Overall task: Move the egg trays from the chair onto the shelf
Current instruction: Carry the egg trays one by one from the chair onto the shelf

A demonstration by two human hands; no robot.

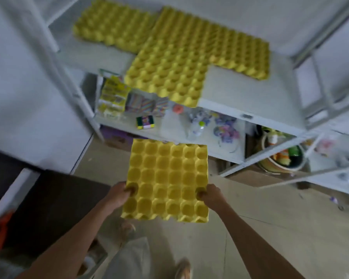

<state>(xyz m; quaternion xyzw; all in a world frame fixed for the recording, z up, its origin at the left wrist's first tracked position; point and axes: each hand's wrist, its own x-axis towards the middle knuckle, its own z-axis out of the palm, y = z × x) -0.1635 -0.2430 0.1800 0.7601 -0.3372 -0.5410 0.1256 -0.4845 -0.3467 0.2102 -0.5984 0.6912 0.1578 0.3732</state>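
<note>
The left hand (pixel 120 195) grips the left edge of a yellow egg tray (pixel 166 181), thumb pressed into a cup; the right hand (pixel 211 196) grips its right edge likewise. The tray is held level above the floor (pixel 270 228), before a white shelf (pixel 250 87) carrying more yellow trays (pixel 179 63).

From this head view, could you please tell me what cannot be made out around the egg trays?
- Chair: none identifiable in the head view; the left side is dark and blurred.
- Fingers under the held egg tray: hidden by the tray; only thumbs of left hand and right hand show.
- Tray count on the top shelf: overlapping, blurred.
</note>
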